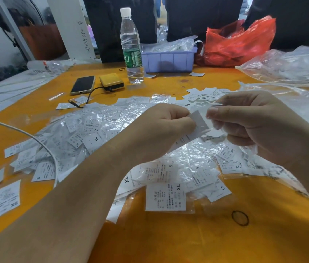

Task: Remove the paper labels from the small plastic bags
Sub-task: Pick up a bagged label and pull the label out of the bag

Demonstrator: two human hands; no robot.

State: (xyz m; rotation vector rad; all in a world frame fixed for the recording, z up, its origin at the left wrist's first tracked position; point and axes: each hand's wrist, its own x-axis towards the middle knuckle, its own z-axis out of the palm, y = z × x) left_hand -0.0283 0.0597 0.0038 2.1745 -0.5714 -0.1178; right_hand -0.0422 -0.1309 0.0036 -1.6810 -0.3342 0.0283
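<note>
My left hand [161, 130] pinches a small clear plastic bag with a white paper label [197, 124] above the table's middle. My right hand [252, 122] is just to its right, fingers curled, thumb and forefinger pinching the bag's upper right edge. A heap of small bags with white size labels [96, 133] marked XL, S and XS covers the orange table [169, 236] under both hands. A cluster of loose white labels [199, 94] lies beyond my right hand.
A water bottle [132, 46], a phone [83, 84] and a yellow power bank [112, 81] stand at the back. A lilac tray [169, 60], a red bag [239, 42] and large clear bags [292, 67] lie behind. A white cable [41, 145] crosses the left; a rubber band [240, 217] lies near.
</note>
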